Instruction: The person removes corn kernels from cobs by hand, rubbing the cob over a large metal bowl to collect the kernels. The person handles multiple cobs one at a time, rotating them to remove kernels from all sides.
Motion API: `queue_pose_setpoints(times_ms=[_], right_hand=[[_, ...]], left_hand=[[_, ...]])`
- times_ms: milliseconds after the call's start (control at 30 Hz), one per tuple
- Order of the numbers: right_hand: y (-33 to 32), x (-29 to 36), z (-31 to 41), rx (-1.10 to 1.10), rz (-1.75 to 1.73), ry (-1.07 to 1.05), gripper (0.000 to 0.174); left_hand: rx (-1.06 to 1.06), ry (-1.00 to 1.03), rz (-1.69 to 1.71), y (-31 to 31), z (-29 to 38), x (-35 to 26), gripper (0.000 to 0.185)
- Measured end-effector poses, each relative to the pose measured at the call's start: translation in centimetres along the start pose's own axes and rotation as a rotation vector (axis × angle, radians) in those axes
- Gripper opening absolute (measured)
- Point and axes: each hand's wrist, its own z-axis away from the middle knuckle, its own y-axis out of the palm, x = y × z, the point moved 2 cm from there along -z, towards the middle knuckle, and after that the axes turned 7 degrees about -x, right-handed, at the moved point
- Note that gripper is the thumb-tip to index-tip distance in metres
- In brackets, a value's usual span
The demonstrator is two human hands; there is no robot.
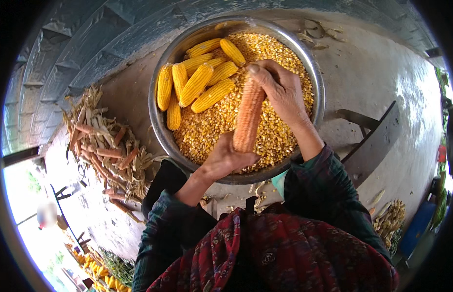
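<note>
Between my two hands is a stripped, reddish corn cob (pixel 247 116), tilted over a wide metal basin (pixel 319 84). My left hand (pixel 228 155) grips its lower end, the thumb stretched out to the right. At the upper end, my right hand (pixel 281 85) is wrapped around the cob with the thumb on its tip. Loose yellow corn kernels (pixel 208 133) fill much of the basin. Several whole ears of corn (pixel 197 84), husked and full of kernels, lie in a pile on the kernels at the basin's left side.
Left of the basin, bare cobs and dry husks (pixel 109 146) are heaped on the concrete floor. A dark wooden bench (pixel 374 142) stands at the right. More husks (pixel 390 222) lie at lower right near a blue object (pixel 418 222). Yellow ears (pixel 97 270) lie at lower left.
</note>
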Motion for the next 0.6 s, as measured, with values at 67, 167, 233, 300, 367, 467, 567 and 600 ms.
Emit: queue_pose_setpoints(times_ms=[67, 167, 233, 300, 367, 467, 567, 600], right_hand=[[0.1, -0.7, 0.4, -0.095, 0.175, -0.062, 0.040], [0.0, 0.0, 0.7, -0.128, 0.313, -0.209, 0.036], [-0.3, 0.8, 1.3, -0.173, 0.287, -0.015, 0.033], [-0.6, 1.0, 1.7, -0.211, 0.196, -0.007, 0.030], [-1.2, -0.4, 2.2, -0.317, 0.227, -0.202, 0.029], [-0.6, -1.1, 5.1, -0.180, 0.170, -0.178, 0.026], [0.6, -1.3, 8.6, 0.090, 0.166, -0.058, 0.022], [1.2, -1.4, 9.9, 0.177, 0.032, 0.200, 0.020]], left_hand=[[0.001, -0.019, 0.035, 1.1, 0.5, -1.0, 0.063], [0.050, -0.075, 0.047, 1.6, 0.9, 0.0, 0.045], [0.049, -0.007, 0.120, 2.6, 0.8, 1.4, 0.023], [0.160, -0.042, 0.250, 3.3, 2.6, -0.4, 0.054], [0.203, -0.001, 0.319, 4.4, 3.6, 0.6, 0.044], [0.340, 0.094, 0.533, 5.3, 5.8, 1.2, 0.028], [0.243, 0.033, 0.697, 4.9, 7.5, 2.6, 0.034], [0.158, 0.061, 0.698, 3.8, 8.4, 2.5, 0.032]])
